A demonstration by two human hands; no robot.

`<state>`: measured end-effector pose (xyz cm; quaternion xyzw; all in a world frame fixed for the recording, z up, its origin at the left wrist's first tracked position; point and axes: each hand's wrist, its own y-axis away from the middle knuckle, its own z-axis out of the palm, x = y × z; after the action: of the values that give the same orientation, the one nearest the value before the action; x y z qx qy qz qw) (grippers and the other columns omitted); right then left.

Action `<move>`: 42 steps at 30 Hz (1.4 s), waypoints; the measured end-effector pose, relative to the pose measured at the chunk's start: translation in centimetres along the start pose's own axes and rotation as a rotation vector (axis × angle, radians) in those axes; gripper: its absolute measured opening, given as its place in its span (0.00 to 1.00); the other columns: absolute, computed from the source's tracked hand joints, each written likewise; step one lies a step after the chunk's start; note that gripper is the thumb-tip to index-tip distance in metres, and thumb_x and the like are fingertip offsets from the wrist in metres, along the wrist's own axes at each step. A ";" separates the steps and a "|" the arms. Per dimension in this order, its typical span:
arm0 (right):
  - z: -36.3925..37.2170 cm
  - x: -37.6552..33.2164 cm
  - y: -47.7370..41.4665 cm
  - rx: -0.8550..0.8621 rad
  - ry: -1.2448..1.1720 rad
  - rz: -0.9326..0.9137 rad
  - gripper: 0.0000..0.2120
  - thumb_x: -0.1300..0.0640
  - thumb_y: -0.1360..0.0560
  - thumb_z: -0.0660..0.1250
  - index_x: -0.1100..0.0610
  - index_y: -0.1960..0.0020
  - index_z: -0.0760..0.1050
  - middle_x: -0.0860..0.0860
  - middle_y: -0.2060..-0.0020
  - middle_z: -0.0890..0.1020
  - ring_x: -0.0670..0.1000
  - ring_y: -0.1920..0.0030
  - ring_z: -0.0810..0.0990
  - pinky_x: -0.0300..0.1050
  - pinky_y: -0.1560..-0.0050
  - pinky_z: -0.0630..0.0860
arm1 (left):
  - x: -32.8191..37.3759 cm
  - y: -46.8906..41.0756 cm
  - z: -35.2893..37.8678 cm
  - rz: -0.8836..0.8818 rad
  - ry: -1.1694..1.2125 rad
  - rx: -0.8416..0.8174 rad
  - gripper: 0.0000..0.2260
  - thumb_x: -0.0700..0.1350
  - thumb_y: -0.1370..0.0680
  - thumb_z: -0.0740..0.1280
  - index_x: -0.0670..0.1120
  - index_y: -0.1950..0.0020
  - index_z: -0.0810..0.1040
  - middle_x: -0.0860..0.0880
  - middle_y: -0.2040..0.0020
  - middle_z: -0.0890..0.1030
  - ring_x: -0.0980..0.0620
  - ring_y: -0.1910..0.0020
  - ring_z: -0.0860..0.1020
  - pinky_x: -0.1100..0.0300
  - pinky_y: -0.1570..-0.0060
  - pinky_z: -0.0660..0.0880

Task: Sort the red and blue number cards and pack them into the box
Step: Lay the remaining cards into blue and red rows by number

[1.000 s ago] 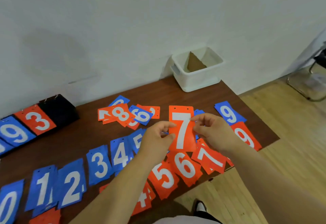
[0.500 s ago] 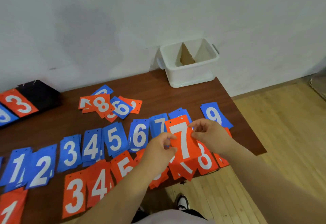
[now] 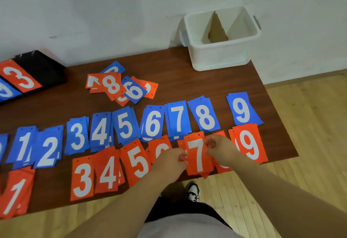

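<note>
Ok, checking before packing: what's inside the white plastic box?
The white plastic box holds a brown cardboard divider; nothing else shows. Its near wall hides the bottom.

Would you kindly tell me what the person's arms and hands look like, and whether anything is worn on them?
The left forearm and right forearm are bare, with no sleeves in view. The left hand and right hand wear no gloves; no watch, ring or bracelet shows.

Bare tabletop (image 3: pixel 197 84) separates blue card row (image 3: pixel 124 125) from box (image 3: pixel 217 57).
</note>
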<state>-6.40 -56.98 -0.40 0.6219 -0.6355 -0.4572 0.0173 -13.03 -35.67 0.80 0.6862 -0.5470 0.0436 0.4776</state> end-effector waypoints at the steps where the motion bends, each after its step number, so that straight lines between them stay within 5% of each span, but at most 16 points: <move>1: -0.1 -0.1 0.0 0.002 0.037 0.006 0.13 0.57 0.23 0.71 0.51 0.39 0.78 0.48 0.43 0.82 0.49 0.44 0.79 0.40 0.48 0.77 | -0.2 0.1 -0.3 -0.001 -0.009 0.003 0.14 0.50 0.20 0.69 0.55 0.34 0.79 0.56 0.38 0.81 0.57 0.45 0.77 0.64 0.50 0.74; 7: -2.1 -2.6 -0.3 0.052 0.131 -0.030 0.18 0.49 0.23 0.70 0.51 0.34 0.76 0.49 0.40 0.80 0.48 0.50 0.82 0.37 0.58 0.78 | -0.9 1.0 -3.7 -0.005 -0.035 0.142 0.16 0.52 0.21 0.69 0.56 0.33 0.77 0.56 0.39 0.80 0.56 0.44 0.79 0.57 0.45 0.79; 15: -4.3 -10.9 -1.9 0.162 0.165 -0.248 0.29 0.47 0.25 0.73 0.52 0.26 0.70 0.52 0.29 0.72 0.53 0.33 0.75 0.46 0.36 0.73 | -3.1 3.0 -12.1 -0.013 -0.127 0.443 0.23 0.54 0.20 0.69 0.52 0.26 0.71 0.51 0.30 0.73 0.51 0.32 0.73 0.54 0.35 0.73; 25: -1.7 -21.8 -7.0 0.157 0.261 -0.280 0.28 0.45 0.26 0.74 0.50 0.29 0.72 0.53 0.33 0.73 0.56 0.37 0.76 0.50 0.38 0.76 | -11.4 2.3 -23.0 -0.183 -0.255 0.598 0.27 0.59 0.21 0.67 0.52 0.25 0.70 0.49 0.29 0.71 0.46 0.31 0.71 0.49 0.34 0.72; 30: 0.7 -26.3 -11.9 0.119 0.273 -0.214 0.16 0.42 0.31 0.71 0.42 0.45 0.76 0.51 0.46 0.77 0.55 0.49 0.79 0.52 0.49 0.80 | -15.8 -0.4 -28.8 -0.220 -0.359 0.542 0.29 0.63 0.22 0.66 0.52 0.24 0.68 0.49 0.31 0.71 0.46 0.33 0.71 0.47 0.38 0.75; 33: 2.3 -27.2 -16.2 0.094 0.297 -0.131 0.12 0.35 0.34 0.66 0.42 0.59 0.70 0.51 0.55 0.79 0.53 0.59 0.77 0.48 0.60 0.78 | -18.2 -3.0 -32.0 -0.236 -0.402 0.472 0.31 0.65 0.22 0.65 0.52 0.23 0.66 0.49 0.29 0.69 0.45 0.32 0.70 0.47 0.38 0.75; 37: 3.3 -31.0 -18.3 0.105 0.405 -0.077 0.31 0.39 0.29 0.73 0.50 0.30 0.72 0.55 0.35 0.74 0.59 0.38 0.76 0.55 0.40 0.78 | -20.5 -7.2 -36.0 -0.215 -0.431 0.402 0.32 0.65 0.23 0.66 0.52 0.23 0.64 0.48 0.27 0.68 0.44 0.29 0.69 0.46 0.36 0.73; 42: 4.6 -33.5 -21.4 0.078 0.403 0.028 0.36 0.38 0.31 0.75 0.49 0.28 0.68 0.54 0.34 0.72 0.58 0.36 0.74 0.56 0.40 0.79 | -21.6 -12.9 -39.6 -0.161 -0.432 0.339 0.36 0.64 0.25 0.71 0.52 0.22 0.63 0.47 0.25 0.66 0.44 0.27 0.67 0.45 0.33 0.72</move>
<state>14.99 -23.32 2.33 0.6924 -0.6448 -0.2982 0.1265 6.87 6.75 1.77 0.7910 -0.5647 -0.0509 0.2301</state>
